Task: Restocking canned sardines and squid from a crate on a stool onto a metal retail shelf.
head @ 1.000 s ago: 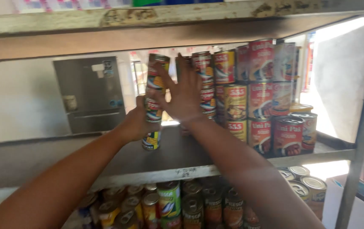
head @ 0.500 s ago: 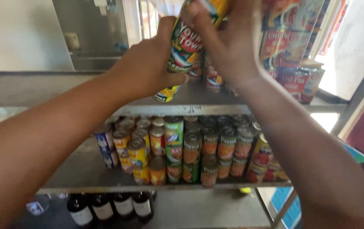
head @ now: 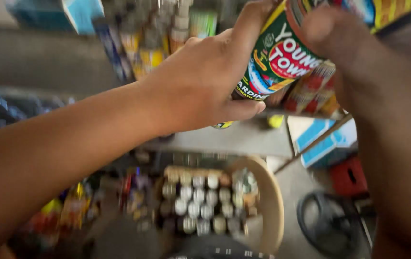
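Left hand wraps the green-labelled can at 1 o'clock, thumb under, fingers curled over its left side. Right hand grips the same can from 2 o'clock, its thumb on the label. Can tilted, held up near the top edge. Behind it, blurred red cans. At 6 o'clock, a round basket with many silver-topped cans. Grey shelf just below the hands.

left hand gripping can, right hand alongside
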